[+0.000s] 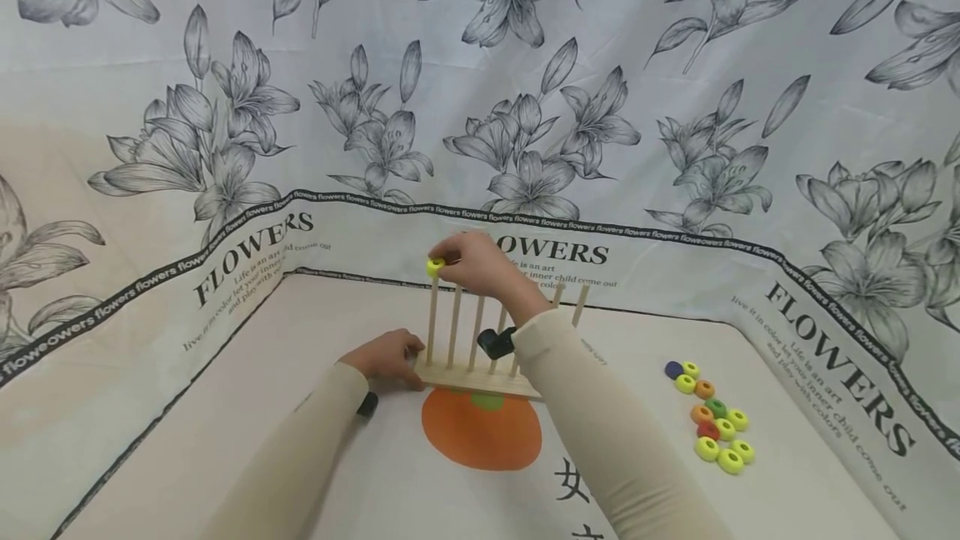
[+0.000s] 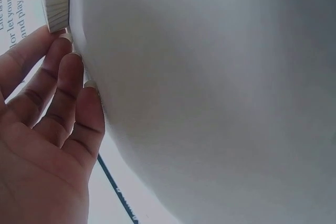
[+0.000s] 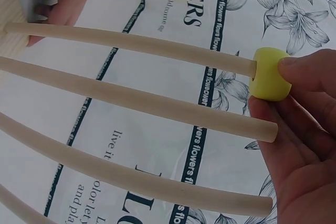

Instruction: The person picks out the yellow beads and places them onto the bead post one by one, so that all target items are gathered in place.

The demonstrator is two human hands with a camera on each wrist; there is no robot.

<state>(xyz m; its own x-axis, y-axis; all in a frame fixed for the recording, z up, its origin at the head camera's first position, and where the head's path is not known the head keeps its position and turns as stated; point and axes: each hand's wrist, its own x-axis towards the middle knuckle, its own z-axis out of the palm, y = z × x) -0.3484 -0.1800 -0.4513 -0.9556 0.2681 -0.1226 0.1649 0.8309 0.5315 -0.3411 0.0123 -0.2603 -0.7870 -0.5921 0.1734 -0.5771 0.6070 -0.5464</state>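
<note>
My right hand (image 1: 483,263) pinches a yellow ring bead (image 3: 271,75) between thumb and fingers. The bead sits right at the top of the leftmost peg (image 3: 173,44), whose tip meets its hole. Several upright pegs stand in a row on a wooden peg rack (image 1: 468,381), their tops bare where they show. At the rack's left end, my left hand (image 1: 384,357) grips the base, thumb at the front and fingers behind. The left wrist view has those fingertips against the base's end (image 2: 56,3). My right forearm hides part of the rack's right side.
To the right lies a loose group of ring beads, with yellow (image 1: 731,462), orange (image 1: 704,389), green (image 1: 715,407), red (image 1: 708,430) and dark blue (image 1: 673,370) ones. An orange round print (image 1: 482,432) marks the tablecloth before the rack. Flowered cloth (image 1: 525,148) rises behind.
</note>
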